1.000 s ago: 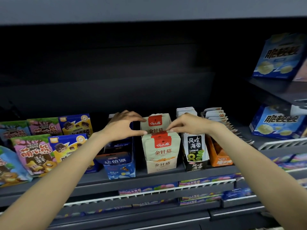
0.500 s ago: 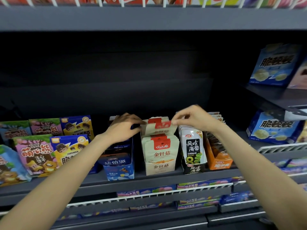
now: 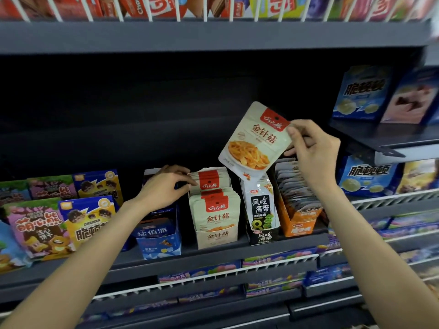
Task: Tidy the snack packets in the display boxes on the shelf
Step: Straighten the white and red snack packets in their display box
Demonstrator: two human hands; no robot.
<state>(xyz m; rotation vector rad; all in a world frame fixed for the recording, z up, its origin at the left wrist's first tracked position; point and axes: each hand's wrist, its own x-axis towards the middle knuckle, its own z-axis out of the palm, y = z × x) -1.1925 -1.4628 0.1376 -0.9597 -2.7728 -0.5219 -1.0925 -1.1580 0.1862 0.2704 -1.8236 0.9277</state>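
Note:
A cream display box (image 3: 217,237) on the middle shelf holds several cream snack packets (image 3: 213,207) with red labels, standing in a row. My right hand (image 3: 313,150) pinches one such cream packet (image 3: 255,141) by its top right corner, tilted in the air above the black seaweed box (image 3: 262,230). My left hand (image 3: 164,188) rests at the left of the cream box, its fingertips touching the rear packets (image 3: 209,180) near their tops.
A blue display box (image 3: 159,236) stands left of the cream one, an orange box (image 3: 298,210) of packets to the right. Cartoon biscuit bags (image 3: 35,229) fill the left. Blue bags (image 3: 363,93) sit on a raised shelf (image 3: 380,138) at right. A shelf (image 3: 213,34) runs overhead.
My right hand has pulled one cream packet out of the box and lifted it up and to the right. My left hand stays at the rear packets.

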